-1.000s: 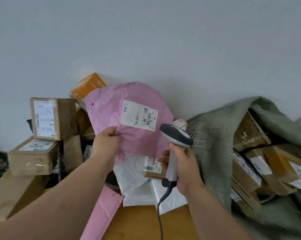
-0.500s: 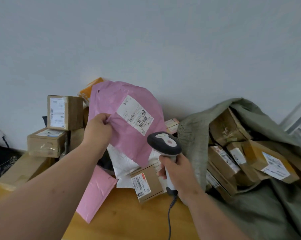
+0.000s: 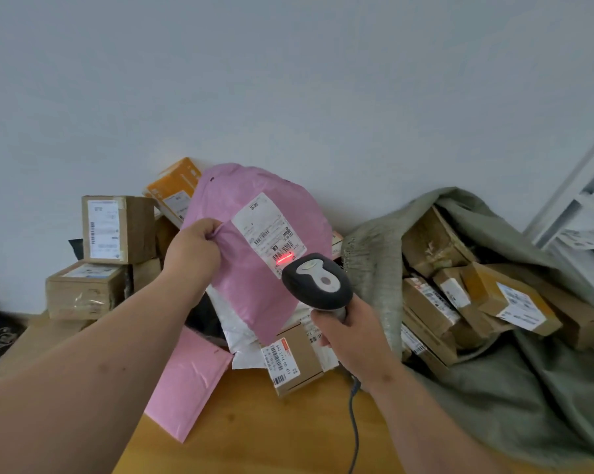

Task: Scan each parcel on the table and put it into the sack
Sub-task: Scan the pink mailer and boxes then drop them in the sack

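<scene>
My left hand pinches the left edge of a pink plastic mailer and holds it up above the table. Its white label faces me. A red scan line glows on the label's lower barcode. My right hand grips a grey and white corded barcode scanner, whose head points at that barcode from just below right. The grey-green sack lies open to the right, with several brown boxes inside.
On the wooden table lie a pink bubble mailer, a small brown box with a barcode label and white mailers. Stacked cardboard boxes and an orange box stand at the back left against the wall. A white frame is at far right.
The scanner has risen toward the pink mailer's label and a red scan line now shows on the barcode. The mailer has tilted slightly.
</scene>
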A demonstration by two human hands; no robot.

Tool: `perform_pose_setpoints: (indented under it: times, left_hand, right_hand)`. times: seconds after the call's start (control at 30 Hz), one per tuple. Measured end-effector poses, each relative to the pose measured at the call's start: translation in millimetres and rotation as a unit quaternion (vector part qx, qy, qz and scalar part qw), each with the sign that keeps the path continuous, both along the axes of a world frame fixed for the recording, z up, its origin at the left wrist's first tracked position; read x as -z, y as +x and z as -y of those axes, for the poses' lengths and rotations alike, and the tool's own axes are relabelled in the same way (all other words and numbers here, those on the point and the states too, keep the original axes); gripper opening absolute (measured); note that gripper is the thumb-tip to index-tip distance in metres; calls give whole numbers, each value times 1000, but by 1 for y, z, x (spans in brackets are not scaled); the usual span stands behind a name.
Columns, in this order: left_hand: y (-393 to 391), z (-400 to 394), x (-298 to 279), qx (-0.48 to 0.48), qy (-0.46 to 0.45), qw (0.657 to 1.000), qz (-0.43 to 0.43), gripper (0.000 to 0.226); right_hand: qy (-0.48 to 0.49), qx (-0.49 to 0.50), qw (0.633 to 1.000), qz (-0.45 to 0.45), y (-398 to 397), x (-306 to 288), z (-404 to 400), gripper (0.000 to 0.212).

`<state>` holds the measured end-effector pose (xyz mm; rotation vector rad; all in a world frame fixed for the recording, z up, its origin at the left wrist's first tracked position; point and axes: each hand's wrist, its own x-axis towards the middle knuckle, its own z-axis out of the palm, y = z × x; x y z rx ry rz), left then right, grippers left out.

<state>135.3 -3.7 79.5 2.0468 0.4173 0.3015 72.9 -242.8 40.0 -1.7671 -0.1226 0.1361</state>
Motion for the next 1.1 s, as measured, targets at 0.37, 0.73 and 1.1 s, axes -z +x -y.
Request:
perform_pose_setpoints:
  times: [0.37,0.73,1.1]
  left_hand:
    - [-5,-13,-2,24,15,1000,0,52]
    - [-12,-1,-23,58,10,998,20,47]
    - [-12,80,-71,117,-125,980,102,48]
  right_hand:
    - [-77,39,995,41,-13,-5,-16,8]
    - [-64,102,993,22,-23,-7,-15,3]
    - [184,304,935,19,-34,-17,29,13]
